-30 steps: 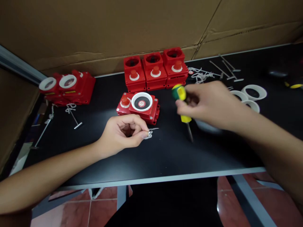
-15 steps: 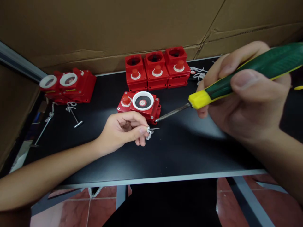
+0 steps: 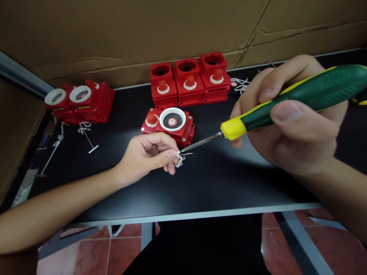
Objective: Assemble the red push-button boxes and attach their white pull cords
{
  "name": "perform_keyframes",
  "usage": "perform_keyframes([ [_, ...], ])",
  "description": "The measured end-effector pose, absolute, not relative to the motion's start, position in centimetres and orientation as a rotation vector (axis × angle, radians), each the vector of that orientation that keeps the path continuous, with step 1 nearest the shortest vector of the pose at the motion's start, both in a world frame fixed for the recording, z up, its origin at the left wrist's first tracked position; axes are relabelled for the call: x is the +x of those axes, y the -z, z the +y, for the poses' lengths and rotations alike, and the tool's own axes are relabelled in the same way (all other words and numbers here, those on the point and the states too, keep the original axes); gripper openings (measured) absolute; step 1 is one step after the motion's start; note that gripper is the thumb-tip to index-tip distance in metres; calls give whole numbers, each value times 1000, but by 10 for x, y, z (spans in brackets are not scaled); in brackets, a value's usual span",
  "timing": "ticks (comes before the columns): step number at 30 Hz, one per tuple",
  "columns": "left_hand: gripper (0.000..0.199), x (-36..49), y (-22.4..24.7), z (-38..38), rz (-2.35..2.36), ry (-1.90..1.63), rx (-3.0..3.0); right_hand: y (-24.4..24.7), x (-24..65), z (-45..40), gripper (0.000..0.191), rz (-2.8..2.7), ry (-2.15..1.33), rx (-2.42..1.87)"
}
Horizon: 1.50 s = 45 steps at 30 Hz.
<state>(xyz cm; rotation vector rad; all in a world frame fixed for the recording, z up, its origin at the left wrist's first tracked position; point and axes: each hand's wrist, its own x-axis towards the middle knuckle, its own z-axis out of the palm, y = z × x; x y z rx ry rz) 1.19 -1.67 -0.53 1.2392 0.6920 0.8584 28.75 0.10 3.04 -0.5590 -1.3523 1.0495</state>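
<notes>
My left hand [image 3: 155, 154] pinches a small screw [image 3: 179, 152] between thumb and forefinger, with a bunched white cord [image 3: 180, 161] hanging at the fingertips. In my right hand [image 3: 292, 107] is a screwdriver [image 3: 298, 99] with a green and yellow handle, gripped shut. Its metal tip meets the screw head, or lies very close to it. Just behind my left hand sits a red call-point box [image 3: 169, 124] with a white ring around a black disc and a red knob on its left side.
Three red boxes with open round sockets [image 3: 189, 82] stand in a row at the back. Two more red boxes [image 3: 86, 101] are at the left, where small metal hammers [image 3: 93, 149] hang or lie on cords. White cord [image 3: 239, 84] lies at the back right. Cardboard [image 3: 143, 30] walls the black table [image 3: 229, 183].
The screwdriver tip has moved left and down, from beside the red box to the screw at my left fingertips. My left hand has stayed nearly still.
</notes>
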Motion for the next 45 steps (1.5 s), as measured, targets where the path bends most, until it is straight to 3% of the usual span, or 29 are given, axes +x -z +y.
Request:
perform_keyframes([
  [12,38,14,3,-17,768,-894,1231,-33,293,-1,34,-1461,-973,-637],
  [19,48,18,1,-16,867,-1072,1203,-41,299,0,26,-1678,-1000,-715],
  [24,43,16,3,-17,801,-1033,1229,-37,305,5,17,-1608,-1009,-629],
  [29,43,14,5,-18,792,-983,1294,-37,309,14,31,-1596,-1050,-615],
  [34,45,13,4,-18,817,-979,1320,-33,314,16,19,-1669,-1111,-587],
  [45,50,14,3,-17,848,-974,1300,-37,311,14,24,-1660,-1108,-593],
])
